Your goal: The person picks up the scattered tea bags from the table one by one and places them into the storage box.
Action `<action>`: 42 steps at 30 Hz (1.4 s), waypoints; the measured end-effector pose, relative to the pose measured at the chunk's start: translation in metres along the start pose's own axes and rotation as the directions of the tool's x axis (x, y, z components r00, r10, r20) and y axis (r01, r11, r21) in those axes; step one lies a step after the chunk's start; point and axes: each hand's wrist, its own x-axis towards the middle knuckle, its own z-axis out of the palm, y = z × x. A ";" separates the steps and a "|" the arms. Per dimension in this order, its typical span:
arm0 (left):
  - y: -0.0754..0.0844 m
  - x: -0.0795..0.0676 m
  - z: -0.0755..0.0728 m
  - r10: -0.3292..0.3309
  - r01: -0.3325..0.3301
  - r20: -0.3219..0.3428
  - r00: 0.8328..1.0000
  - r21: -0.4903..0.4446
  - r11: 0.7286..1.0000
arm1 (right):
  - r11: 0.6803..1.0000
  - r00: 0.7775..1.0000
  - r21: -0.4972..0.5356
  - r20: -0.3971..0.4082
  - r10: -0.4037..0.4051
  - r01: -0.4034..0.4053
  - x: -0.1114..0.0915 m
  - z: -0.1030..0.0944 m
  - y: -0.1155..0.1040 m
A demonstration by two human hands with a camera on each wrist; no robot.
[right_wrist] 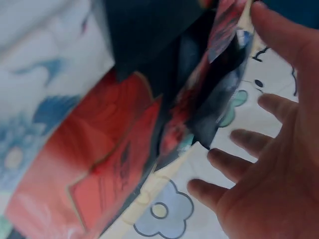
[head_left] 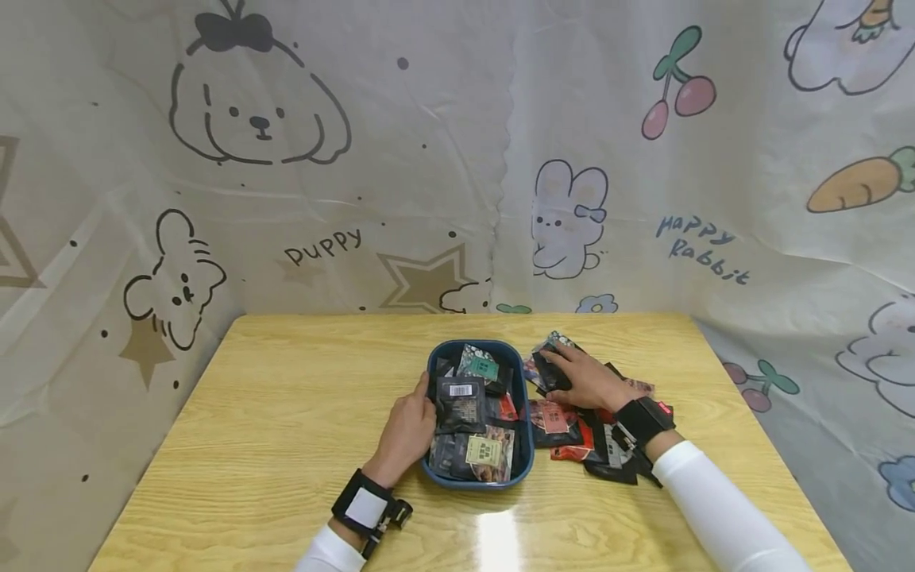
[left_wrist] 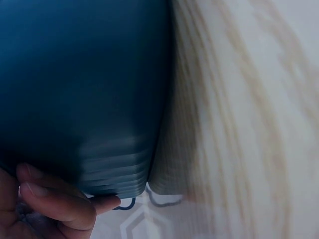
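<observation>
Right hand (head_left: 588, 381), fingers spread, is at the packets (head_left: 554, 421) just right of the bin (head_left: 477, 482), whose long axis runs front to back; left hand (head_left: 406, 433) rests unclenched against its left wall.

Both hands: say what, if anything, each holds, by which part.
Nothing is visibly gripped: the left hand touches the blue container at one side; the right hand spreads over the packets.
</observation>
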 end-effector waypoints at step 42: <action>-0.002 0.000 0.002 0.048 -0.046 -0.044 0.998 0.038 0.998 | 0.930 0.928 -0.047 0.103 -0.357 0.363 0.006 0.006 -0.113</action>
